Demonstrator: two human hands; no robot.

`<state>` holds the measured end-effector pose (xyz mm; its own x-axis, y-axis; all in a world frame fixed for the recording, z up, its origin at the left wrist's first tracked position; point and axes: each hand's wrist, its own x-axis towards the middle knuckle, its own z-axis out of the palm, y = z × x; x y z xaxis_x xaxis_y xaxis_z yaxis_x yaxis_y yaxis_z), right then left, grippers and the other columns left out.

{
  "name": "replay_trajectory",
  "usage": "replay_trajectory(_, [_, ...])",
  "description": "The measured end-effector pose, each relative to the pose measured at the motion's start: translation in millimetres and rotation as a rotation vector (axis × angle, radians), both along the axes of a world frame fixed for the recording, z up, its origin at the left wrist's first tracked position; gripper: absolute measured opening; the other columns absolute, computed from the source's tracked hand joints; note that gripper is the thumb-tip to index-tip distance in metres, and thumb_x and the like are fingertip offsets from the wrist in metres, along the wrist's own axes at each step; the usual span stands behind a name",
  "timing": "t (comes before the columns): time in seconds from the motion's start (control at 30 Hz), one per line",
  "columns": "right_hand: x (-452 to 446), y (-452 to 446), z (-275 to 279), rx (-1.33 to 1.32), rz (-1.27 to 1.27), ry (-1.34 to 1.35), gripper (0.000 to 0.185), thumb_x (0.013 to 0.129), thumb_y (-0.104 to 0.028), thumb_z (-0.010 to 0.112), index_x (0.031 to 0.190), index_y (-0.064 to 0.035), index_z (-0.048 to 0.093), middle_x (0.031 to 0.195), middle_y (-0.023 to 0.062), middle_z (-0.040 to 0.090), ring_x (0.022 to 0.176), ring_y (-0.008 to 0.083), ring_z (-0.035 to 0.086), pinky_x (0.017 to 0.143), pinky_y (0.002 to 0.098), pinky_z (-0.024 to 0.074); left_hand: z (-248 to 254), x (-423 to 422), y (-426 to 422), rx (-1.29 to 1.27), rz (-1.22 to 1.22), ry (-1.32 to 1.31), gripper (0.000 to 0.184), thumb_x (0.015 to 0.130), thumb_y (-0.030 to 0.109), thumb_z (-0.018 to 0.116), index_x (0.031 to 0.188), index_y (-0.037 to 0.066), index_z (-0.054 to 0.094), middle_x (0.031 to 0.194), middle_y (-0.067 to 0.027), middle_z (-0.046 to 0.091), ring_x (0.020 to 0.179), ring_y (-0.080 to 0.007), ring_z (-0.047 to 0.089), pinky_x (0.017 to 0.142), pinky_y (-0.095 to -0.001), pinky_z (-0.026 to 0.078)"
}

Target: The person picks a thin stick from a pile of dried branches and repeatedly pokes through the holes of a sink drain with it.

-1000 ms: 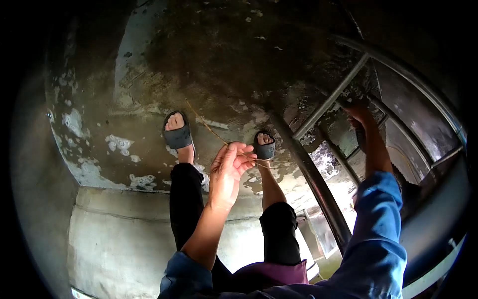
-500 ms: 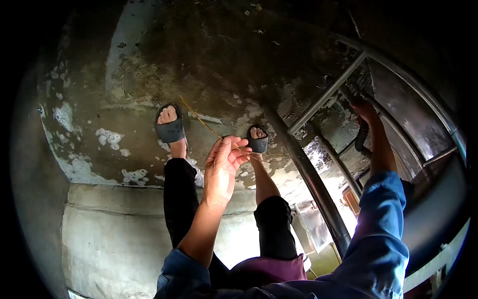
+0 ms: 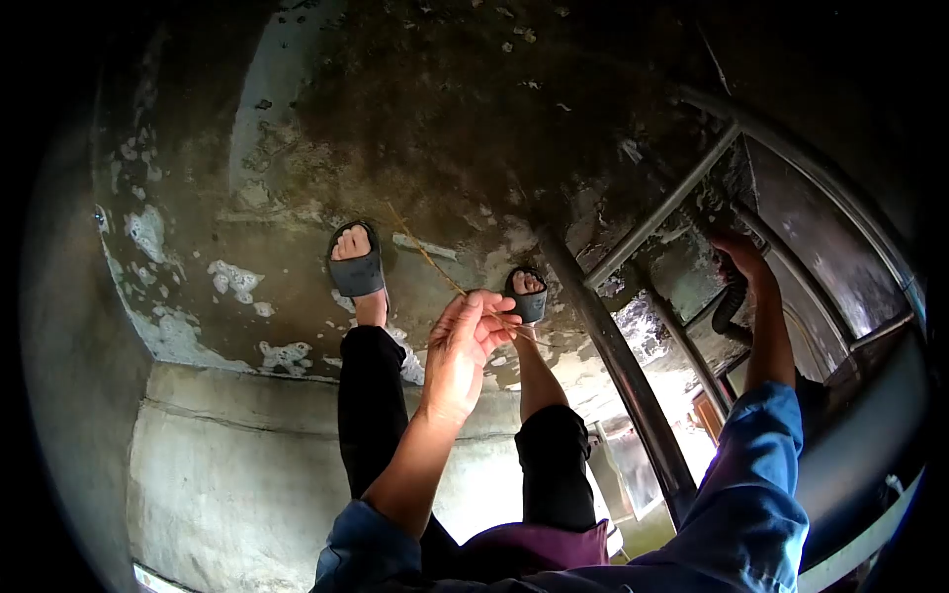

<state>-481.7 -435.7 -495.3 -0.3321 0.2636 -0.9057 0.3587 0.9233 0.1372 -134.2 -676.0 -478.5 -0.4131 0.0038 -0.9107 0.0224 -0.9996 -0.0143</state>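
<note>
My left hand [image 3: 463, 346] is raised in front of my legs, thumb and fingers pinched on a thin, dry yellowish-brown stalk [image 3: 423, 249]. The stalk's long end slants up and left, and fine ends stick out past the fingers on the right. At the far right, my right hand [image 3: 741, 259] reaches in among the metal bars, its fingers closed around a dark ribbed hose [image 3: 730, 314]. Shadow hides part of those fingers and the hose's upper end.
A metal tube frame [image 3: 623, 371] stands at the right. My feet, in dark slide sandals [image 3: 358, 274], rest on a wet, stained floor [image 3: 297, 237] with peeling white patches. Behind my legs is a pale wall [image 3: 232, 435]; bright light comes from the lower right.
The view has shifted slightly, so most things sit lower and further right. My right hand and the hose have come down a little relative to the frame. The left hand keeps its pinch.
</note>
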Motion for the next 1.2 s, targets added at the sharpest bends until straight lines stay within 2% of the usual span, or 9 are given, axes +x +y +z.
replay_trajectory(0.1, [-9,32,-48,-0.034,-0.006,-0.025,0.022,0.076,-0.029,0.053,0.072,-0.0067,0.049,0.046,0.0036,0.043,0.034,0.0135,0.043,0.031,0.0287,0.0328,0,-2,-1,-0.042,-0.014,0.0,0.022,0.084,0.024,0.041,0.092,0.005,0.049,0.089,-0.009,0.054,0.08,-0.0182,0.052,0.071,-0.029,0.041])
replay_trajectory(0.17, [1,32,-68,0.266,0.685,-0.046,0.02,0.076,-0.026,0.053,0.074,-0.0064,0.049,0.05,0.0038,0.044,0.034,0.0133,0.042,0.031,0.0277,0.0335,-2,-1,-3,-0.039,-0.02,0.003,0.022,0.084,0.024,0.041,0.092,0.005,0.049,0.089,-0.0088,0.054,0.08,-0.0182,0.052,0.071,-0.0291,0.04])
replay_trajectory(0.27, [5,2,-12,0.104,0.143,0.081,0.018,0.077,-0.025,0.052,0.074,-0.0067,0.049,0.05,0.0033,0.045,0.035,0.0131,0.043,0.033,0.0263,0.0353,0,3,1,-0.034,-0.007,-0.038,0.022,0.084,0.025,0.041,0.091,0.005,0.049,0.089,-0.0085,0.055,0.08,-0.0183,0.052,0.071,-0.0293,0.04])
replay_trajectory(0.4, [-3,-1,8,0.03,0.028,-0.029,0.018,0.078,-0.025,0.051,0.074,-0.0075,0.05,0.05,0.0032,0.044,0.037,0.0121,0.042,0.035,0.0256,0.0354,1,-2,5,-0.029,-0.035,-0.019,0.023,0.084,0.025,0.041,0.092,0.005,0.049,0.089,-0.0087,0.055,0.08,-0.0181,0.052,0.071,-0.0293,0.04])
replay_trajectory(0.53, [11,12,-54,0.134,0.46,-0.007,0.019,0.079,-0.024,0.049,0.081,-0.0053,0.05,0.05,0.0032,0.042,0.036,0.0106,0.038,0.034,0.0268,0.0341,-1,-3,3,-0.027,-0.046,-0.024,0.023,0.084,0.025,0.041,0.091,0.005,0.049,0.089,-0.0087,0.055,0.08,-0.0182,0.053,0.071,-0.0291,0.04])
replay_trajectory(0.87, [6,23,-37,-0.107,0.111,0.131,0.025,0.077,-0.027,0.052,0.092,-0.0067,0.054,0.055,0.0051,0.048,0.04,0.0116,0.045,0.037,0.0268,0.0374,1,-4,5,-0.03,-0.066,-0.013,0.022,0.084,0.025,0.041,0.091,0.006,0.05,0.09,-0.0081,0.054,0.081,-0.0177,0.052,0.072,-0.0288,0.04])
replay_trajectory(0.93, [11,15,-60,0.018,0.644,-0.01,0.025,0.077,-0.027,0.051,0.091,-0.0073,0.055,0.054,0.0052,0.047,0.042,0.0118,0.045,0.039,0.0269,0.0382,-1,-5,3,-0.043,-0.071,-0.007,0.023,0.084,0.025,0.041,0.091,0.006,0.05,0.09,-0.0081,0.054,0.081,-0.0177,0.052,0.072,-0.0287,0.04])
replay_trajectory(0.97, [11,16,-48,0.0,0.333,0.03,0.025,0.078,-0.029,0.051,0.092,-0.0088,0.054,0.054,0.0053,0.047,0.039,0.0123,0.044,0.037,0.0271,0.0368,0,-3,3,-0.045,-0.058,-0.013,0.023,0.084,0.026,0.041,0.091,0.006,0.05,0.09,-0.008,0.054,0.081,-0.0177,0.052,0.072,-0.0287,0.04])
replay_trajectory(1.2, [10,3,-2,-0.014,0.102,-0.062,0.025,0.078,-0.03,0.05,0.091,-0.0094,0.054,0.056,0.0047,0.049,0.037,0.0113,0.043,0.034,0.0268,0.0352,1,-3,8,-0.001,-0.035,0.001,0.022,0.084,0.025,0.041,0.091,0.005,0.05,0.09,-0.0086,0.054,0.08,-0.018,0.052,0.072,-0.0289,0.04])
